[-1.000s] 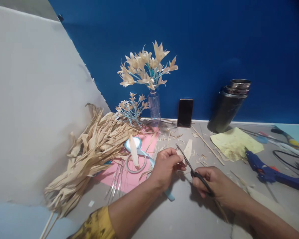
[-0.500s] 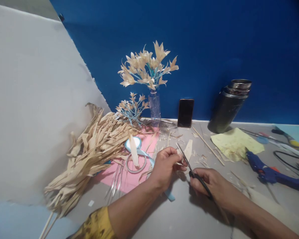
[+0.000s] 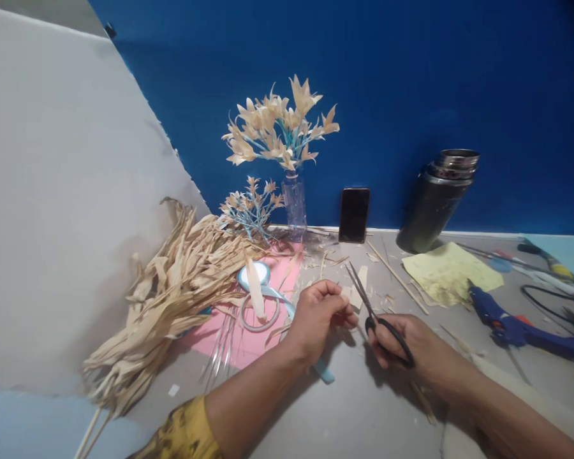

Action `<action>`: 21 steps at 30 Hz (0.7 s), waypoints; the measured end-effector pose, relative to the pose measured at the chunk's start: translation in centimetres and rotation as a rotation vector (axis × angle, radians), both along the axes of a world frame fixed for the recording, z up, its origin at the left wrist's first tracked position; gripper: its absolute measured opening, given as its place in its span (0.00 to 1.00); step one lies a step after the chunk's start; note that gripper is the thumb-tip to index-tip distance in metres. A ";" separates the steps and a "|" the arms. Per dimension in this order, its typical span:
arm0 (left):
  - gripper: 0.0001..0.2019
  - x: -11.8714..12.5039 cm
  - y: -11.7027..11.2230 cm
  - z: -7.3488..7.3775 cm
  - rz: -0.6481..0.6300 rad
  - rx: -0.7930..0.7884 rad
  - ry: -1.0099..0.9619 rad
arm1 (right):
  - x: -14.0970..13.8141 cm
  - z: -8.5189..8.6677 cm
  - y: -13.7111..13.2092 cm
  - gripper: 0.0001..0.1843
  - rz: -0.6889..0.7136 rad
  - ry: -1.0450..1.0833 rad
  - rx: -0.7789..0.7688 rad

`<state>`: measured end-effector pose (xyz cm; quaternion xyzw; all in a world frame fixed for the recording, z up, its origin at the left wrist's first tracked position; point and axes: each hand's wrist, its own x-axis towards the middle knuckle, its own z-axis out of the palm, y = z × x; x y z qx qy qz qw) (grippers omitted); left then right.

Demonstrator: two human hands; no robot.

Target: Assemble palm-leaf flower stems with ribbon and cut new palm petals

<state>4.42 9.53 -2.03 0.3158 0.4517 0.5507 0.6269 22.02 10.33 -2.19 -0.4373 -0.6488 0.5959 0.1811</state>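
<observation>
In front of me, my left hand [image 3: 319, 319] is closed in a pinch, with a small pale scrap of dried husk at its fingertips, mostly hidden by the fingers. My right hand [image 3: 402, 338] grips black-handled scissors [image 3: 366, 302] whose blades point up and away, slightly parted, just right of the left fingertips. Behind the blades lies a pale cut husk strip [image 3: 362, 280] on the table. Light blue ribbon [image 3: 323, 371] passes under my left wrist, coming from a spool [image 3: 254, 274] on a pink sheet [image 3: 242, 350].
Dried husks [image 3: 172, 287] are heaped at left. Husk flowers [image 3: 282, 124] stand in a clear bottle [image 3: 294, 207], beside a smaller bunch [image 3: 252, 207]. A phone [image 3: 354, 215] and a dark flask [image 3: 435, 204] stand by the blue wall. At right are yellow paper [image 3: 452, 271] and a blue glue gun [image 3: 516, 328].
The scissors have drawn back from the left fingertips, turned more upright, and their blades have parted slightly. My left hand has hardly moved. The whole view has shifted a little.
</observation>
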 end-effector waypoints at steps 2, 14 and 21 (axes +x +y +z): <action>0.07 -0.1 0.0 0.0 0.007 0.008 0.027 | 0.1 0.3 0.2 0.23 0.033 -0.016 0.043; 0.09 0.3 -0.4 -0.2 -0.335 -0.030 0.169 | 0.1 0.6 0.1 0.14 -0.327 0.158 0.101; 0.17 0.6 -0.7 -0.2 -0.350 -0.048 -0.128 | 0.0 0.7 0.2 0.15 -0.505 0.203 0.161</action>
